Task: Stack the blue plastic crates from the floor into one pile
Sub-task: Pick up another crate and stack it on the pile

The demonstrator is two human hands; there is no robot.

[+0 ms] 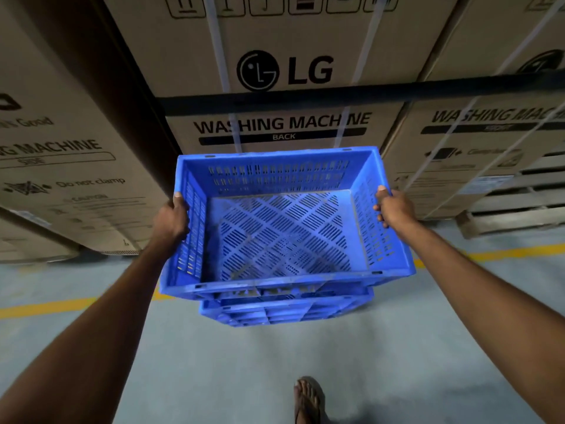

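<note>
Here we grip a blue crate (284, 228) by its two short sides. Our left hand (172, 220) wraps the left rim, the thumb hooked over the top edge and the fingers (183, 206) curled tight against the slotted wall. Our right hand (394, 208) does the same on the right rim, its fingers (380, 209) closed over the edge and pressing the inner face of the wall. Both grips are clamped firmly on the crate.

The crate we hold is empty; through its open top we see only the slotted floor and the vented walls. Directly under it is a second blue crate (284, 312), of which only the near wall and rim show. The upper crate sits slightly askew to the lower one, and we cannot tell whether it rests on it or hangs just above. What the lower crate holds is hidden.

The pile stands on the grey floor (244, 368), across a yellow line (46, 307), just in front of tall cardboard boxes (284, 87) printed "LG" and "WASHING MACHINE". A wooden pallet (513, 203) lies to the right. One sandalled foot (308, 399) shows at the bottom edge.
</note>
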